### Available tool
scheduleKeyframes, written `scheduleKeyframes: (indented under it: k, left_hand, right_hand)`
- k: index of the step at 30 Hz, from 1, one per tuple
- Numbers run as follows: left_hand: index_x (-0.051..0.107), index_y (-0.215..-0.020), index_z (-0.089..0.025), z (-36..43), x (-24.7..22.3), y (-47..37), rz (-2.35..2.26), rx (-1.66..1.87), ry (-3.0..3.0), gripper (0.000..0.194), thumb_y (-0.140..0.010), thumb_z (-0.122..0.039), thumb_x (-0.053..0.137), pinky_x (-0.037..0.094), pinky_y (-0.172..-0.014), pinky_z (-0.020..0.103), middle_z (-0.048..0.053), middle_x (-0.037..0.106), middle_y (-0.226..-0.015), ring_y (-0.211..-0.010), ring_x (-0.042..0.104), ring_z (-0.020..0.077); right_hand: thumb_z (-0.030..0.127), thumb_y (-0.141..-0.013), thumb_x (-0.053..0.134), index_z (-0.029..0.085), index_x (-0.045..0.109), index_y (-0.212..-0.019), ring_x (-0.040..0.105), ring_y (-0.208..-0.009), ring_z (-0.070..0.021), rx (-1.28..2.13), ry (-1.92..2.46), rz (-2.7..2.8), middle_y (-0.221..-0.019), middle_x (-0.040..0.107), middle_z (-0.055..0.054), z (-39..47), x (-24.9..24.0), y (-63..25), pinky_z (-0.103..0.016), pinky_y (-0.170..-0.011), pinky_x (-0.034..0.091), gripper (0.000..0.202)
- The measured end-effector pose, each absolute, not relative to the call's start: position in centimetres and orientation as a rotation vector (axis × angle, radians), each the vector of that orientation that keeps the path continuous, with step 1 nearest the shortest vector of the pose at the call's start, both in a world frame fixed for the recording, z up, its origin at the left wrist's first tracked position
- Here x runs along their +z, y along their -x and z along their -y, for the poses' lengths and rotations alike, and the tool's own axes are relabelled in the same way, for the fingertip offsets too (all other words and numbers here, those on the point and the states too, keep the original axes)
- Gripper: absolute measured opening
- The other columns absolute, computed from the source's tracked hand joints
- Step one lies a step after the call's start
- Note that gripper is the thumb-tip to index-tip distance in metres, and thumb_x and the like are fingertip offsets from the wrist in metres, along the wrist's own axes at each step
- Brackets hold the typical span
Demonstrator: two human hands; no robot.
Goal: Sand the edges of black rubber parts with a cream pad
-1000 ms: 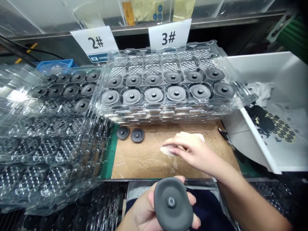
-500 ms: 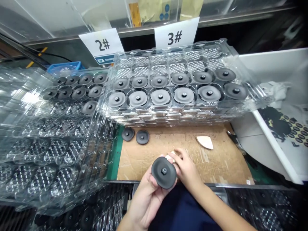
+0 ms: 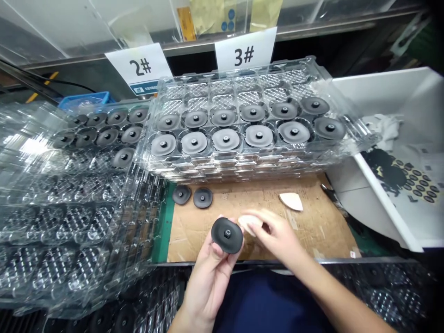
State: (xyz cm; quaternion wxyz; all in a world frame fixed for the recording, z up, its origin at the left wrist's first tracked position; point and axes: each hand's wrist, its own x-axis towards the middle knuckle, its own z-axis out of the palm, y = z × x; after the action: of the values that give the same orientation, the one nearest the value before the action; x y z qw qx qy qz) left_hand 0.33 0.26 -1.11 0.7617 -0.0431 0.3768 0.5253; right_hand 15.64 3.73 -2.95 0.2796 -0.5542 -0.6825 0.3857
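Near the bottom middle, my left hand (image 3: 211, 277) holds a black rounded disc (image 3: 227, 235) by its edge, its raised centre knob facing up. Just right of the disc, my right hand (image 3: 274, 233) pinches a white pad (image 3: 250, 224) between thumb and fingers. Two more black discs, one (image 3: 181, 194) at the cardboard's left corner and another (image 3: 203, 198) beside it, lie beyond my left hand. A second white piece (image 3: 291, 201), wedge-shaped, rests on the cardboard (image 3: 194, 231) beyond my right hand.
Behind the cardboard stands a stack of clear trays (image 3: 239, 159) with two rows of black discs. More clear trays (image 3: 114, 203) rise at the left. A white bin (image 3: 388, 208) at the right holds small black parts. Signs read 2# (image 3: 139, 67) and 3# (image 3: 244, 55).
My right hand and the white pad have moved away from the disc, and more of the pad shows. My left hand has shifted slightly left and up with the disc.
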Motion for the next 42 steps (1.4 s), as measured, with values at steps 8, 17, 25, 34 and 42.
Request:
scheduleKeyframes:
  k: [8,17,25,34,42]
  left_hand:
    - [0.053,-0.119,-0.027,-0.3,0.3,0.2,-0.878,1.048,-0.050,0.045,-0.075,-0.024,0.062,0.040,-0.097,0.035,0.004,0.064,-0.112,-0.105,0.058,0.0212]
    - [0.057,-0.115,-0.026,-0.4,1.6,-0.1,-0.967,1.058,-0.113,0.055,-0.063,-0.021,0.074,0.043,-0.093,0.033,0.006,0.063,-0.114,-0.104,0.057,0.0238]
    - [0.062,-0.107,-0.023,-0.5,1.9,-0.3,-0.947,1.055,-0.127,0.046,-0.062,-0.020,0.074,0.045,-0.090,0.035,0.006,0.067,-0.104,-0.098,0.060,0.0250]
    - [0.059,-0.113,-0.026,-0.9,2.1,-0.8,-0.944,1.094,-0.168,0.055,-0.060,-0.025,0.075,0.041,-0.096,0.035,0.007,0.059,-0.121,-0.111,0.053,0.0269]
    - [0.053,-0.119,-0.030,-0.8,2.1,-0.8,-1.003,1.150,-0.132,0.061,-0.063,-0.023,0.074,0.046,-0.091,0.030,0.005,0.062,-0.117,-0.108,0.055,0.0236]
  right_hand:
    - [0.011,-0.084,0.045,0.018,0.058,-0.100,0.055,-0.076,-0.0137,1.133,1.038,2.051,-0.089,0.065,-0.001,-3.8,5.5,-12.9,-0.028,-0.072,0.040,0.021]
    - [0.011,-0.085,0.041,0.014,0.058,-0.096,0.052,-0.071,-0.0146,1.000,0.939,2.121,-0.081,0.063,-0.004,-3.6,5.3,-12.9,-0.029,-0.068,0.037,0.021]
    - [0.012,-0.085,0.043,0.014,0.057,-0.101,0.052,-0.072,-0.0161,0.843,0.946,2.075,-0.083,0.063,-0.005,-3.6,5.6,-13.7,-0.030,-0.068,0.038,0.021]
    - [0.009,-0.082,0.046,0.012,0.055,-0.104,0.049,-0.061,-0.0174,0.560,1.135,2.097,-0.069,0.059,-0.005,-2.3,5.3,-15.9,-0.032,-0.061,0.037,0.025]
    - [0.009,-0.082,0.045,0.015,0.056,-0.102,0.053,-0.068,-0.0176,0.667,1.158,2.036,-0.079,0.063,-0.006,-2.9,5.0,-15.5,-0.032,-0.065,0.039,0.023]
